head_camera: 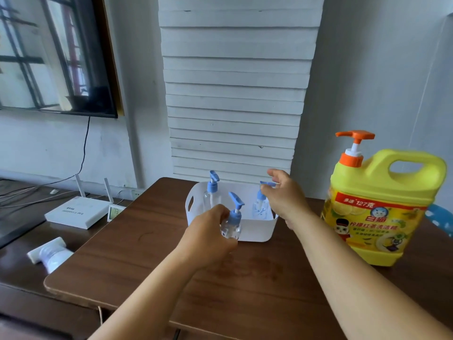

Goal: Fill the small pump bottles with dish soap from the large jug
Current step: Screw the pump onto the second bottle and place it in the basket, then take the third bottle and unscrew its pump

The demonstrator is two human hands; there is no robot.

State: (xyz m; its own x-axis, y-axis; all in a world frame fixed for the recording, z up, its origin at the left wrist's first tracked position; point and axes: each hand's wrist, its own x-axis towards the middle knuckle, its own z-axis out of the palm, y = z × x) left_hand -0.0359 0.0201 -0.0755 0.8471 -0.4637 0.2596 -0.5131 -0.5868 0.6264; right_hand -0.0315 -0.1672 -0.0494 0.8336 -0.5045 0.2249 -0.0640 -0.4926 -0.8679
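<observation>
A large yellow dish soap jug with an orange pump stands at the right of the brown table. A white basket sits at the table's back middle. My left hand grips a small clear pump bottle with a blue pump, just in front of the basket's near wall. Reaching over the basket, my right hand pinches the blue pump head of a second small bottle that stands inside. A third small bottle stands upright in the basket's left part.
A white router with two antennas and a small display sit on a lower dark surface to the left. A white wrapped roll lies nearer. A blue object shows behind the jug. A white slatted panel leans against the wall.
</observation>
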